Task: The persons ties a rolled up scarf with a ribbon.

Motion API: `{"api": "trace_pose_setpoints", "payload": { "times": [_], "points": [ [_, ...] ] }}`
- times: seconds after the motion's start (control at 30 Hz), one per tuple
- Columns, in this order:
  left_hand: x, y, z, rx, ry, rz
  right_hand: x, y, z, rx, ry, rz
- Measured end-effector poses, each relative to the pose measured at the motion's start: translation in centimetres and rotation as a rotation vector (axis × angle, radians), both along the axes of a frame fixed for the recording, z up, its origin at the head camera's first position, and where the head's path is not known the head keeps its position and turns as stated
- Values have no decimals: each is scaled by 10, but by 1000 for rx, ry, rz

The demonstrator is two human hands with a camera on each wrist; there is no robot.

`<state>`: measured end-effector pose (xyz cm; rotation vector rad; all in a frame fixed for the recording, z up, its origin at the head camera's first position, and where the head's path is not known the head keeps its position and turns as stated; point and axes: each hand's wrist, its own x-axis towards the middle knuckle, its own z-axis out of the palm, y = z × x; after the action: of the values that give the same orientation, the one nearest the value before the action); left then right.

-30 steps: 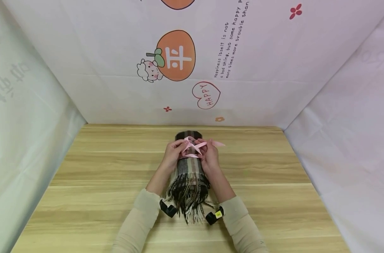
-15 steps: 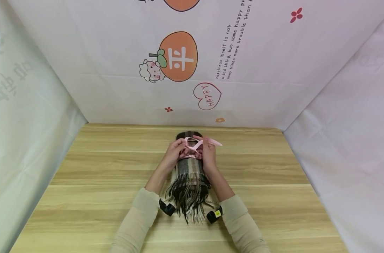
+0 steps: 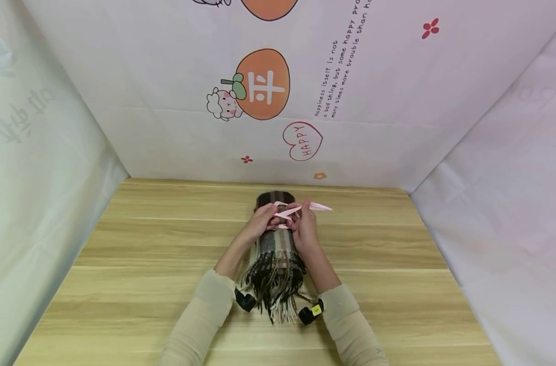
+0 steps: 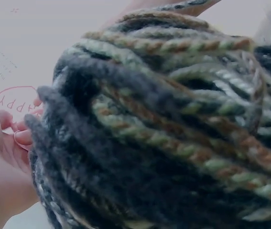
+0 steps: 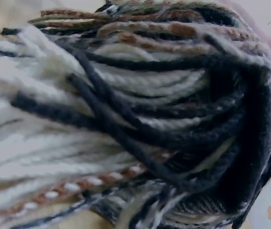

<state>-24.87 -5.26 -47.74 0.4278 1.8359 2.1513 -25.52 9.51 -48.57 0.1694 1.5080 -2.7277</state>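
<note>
A rolled plaid scarf (image 3: 274, 241) in grey, black, brown and cream lies lengthwise on the table, its fringe (image 3: 278, 284) toward the person. Pink ribbon (image 3: 321, 207) goes round the roll near its far end. Above that band, my left hand (image 3: 258, 222) pinches the ribbon between thumb and finger from the left. From the right, my right hand (image 3: 307, 229) pinches another part, and a tail of ribbon sticks out past it. Crossed strands show between the fingers. Scarf fringe (image 4: 173, 143) fills most of both wrist views and hides much of the hands' work.
The wooden table (image 3: 374, 305) extends on both sides of the scarf. Behind it stands a white printed backdrop (image 3: 374, 152), with white sheets at left and right. A black wrist camera (image 3: 245, 300) is on the left wrist and another (image 3: 311, 312) on the right.
My left hand has shifted right over the roll, closer to my right hand, and the ribbon loop at its fingers looks smaller. The ribbon tail at right now points farther outward. The head view has tilted slightly.
</note>
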Motion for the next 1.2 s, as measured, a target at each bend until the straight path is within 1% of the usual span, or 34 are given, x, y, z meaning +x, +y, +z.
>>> {"api": "trace_pose_setpoints", "payload": {
  "times": [0.07, 0.17, 0.27, 0.37, 0.4, 0.5, 0.6, 0.63, 0.77, 0.87, 0.97, 1.03, 1.13, 1.2],
  "points": [
    [1, 2, 1, -36, 9, 24, 0, 0, 0, 3, 0, -5],
    [1, 7, 2, -72, -1, 106, 0, 0, -1, -2, 26, -16],
    [2, 11, 2, -50, -41, 196, 0, -1, -5, 0, 83, -19],
    [2, 14, 3, -9, -69, 255, 1, 0, -13, 0, 172, 10],
    [2, 15, 3, -5, -74, 271, 0, 1, -17, -21, 220, 41],
    [3, 16, 2, -1, -76, 310, 1, 3, -23, -21, 273, 97],
    [3, 17, 1, 0, -70, 333, 2, 4, -21, 28, 241, 108],
    [3, 18, 1, 5, -66, 335, 4, 3, -17, 76, 199, 88],
    [2, 18, -1, 43, -45, 328, 5, 1, -6, 130, 100, 37],
    [3, 15, -1, 53, -42, 351, 7, 0, -1, 132, 68, -8],
    [4, 11, -1, 41, -56, 367, 7, -2, 0, 170, 71, -76],
    [4, 8, -2, -16, -48, 389, 6, -3, -1, 202, 79, -119],
    [4, 3, -4, -130, 10, 427, 6, -5, -4, 263, 74, -163],
    [4, 1, -7, -212, 55, 464, 6, -6, -5, 330, 61, -196]
  ]
}}
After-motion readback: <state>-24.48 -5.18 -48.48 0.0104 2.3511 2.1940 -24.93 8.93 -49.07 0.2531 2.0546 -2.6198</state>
